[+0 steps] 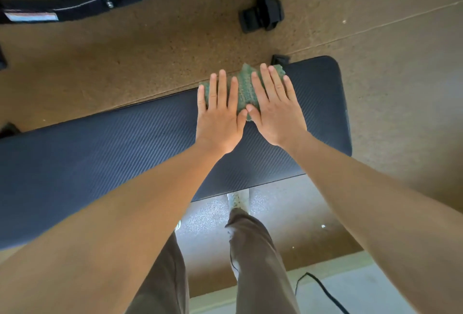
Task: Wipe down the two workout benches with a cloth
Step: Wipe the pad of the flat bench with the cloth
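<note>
Two hands, the left hand [220, 123] and the right hand [275, 115]; one green cloth [244, 85]; one padded counter [112, 143]. Beyond the counter, one black wheeled frame [266, 0]; on its near side, one black cable [325, 291].

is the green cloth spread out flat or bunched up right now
Bunched up. The green cloth shows ridged folds between the left hand and right hand, which press it flat-fingered onto the bench pad.

Single head-worn wide-angle view: we look steeply down, close above bench pad [125, 143], our own legs [258, 251] at bottom edge.
</note>
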